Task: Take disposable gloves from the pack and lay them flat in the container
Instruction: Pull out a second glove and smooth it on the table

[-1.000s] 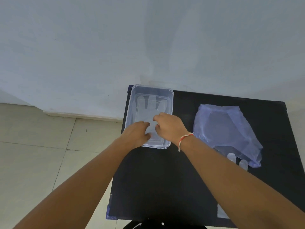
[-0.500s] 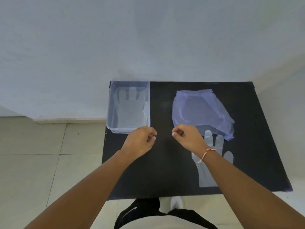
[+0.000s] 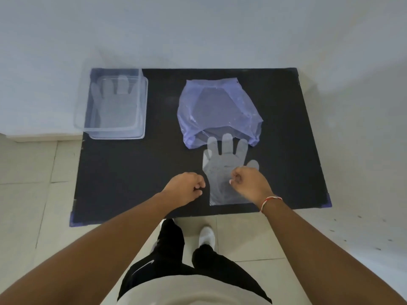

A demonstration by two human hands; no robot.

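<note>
On the black surface (image 3: pixel 123 172) a clear glove (image 3: pixel 222 164) lies flat near the front edge, its fingertips reaching into the mouth of the purple pack (image 3: pixel 218 111) behind it. The left hand (image 3: pixel 184 189) is curled shut, empty, just beside the glove's left edge. The right hand (image 3: pixel 250 183) is also curled, over the glove's thumb side; whether its grip pinches the film cannot be told. In the back left corner the clear container (image 3: pixel 141 106) holds another glove (image 3: pixel 112 102) laid flat.

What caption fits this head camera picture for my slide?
Both hands curl above a clear glove near the pack.
</note>
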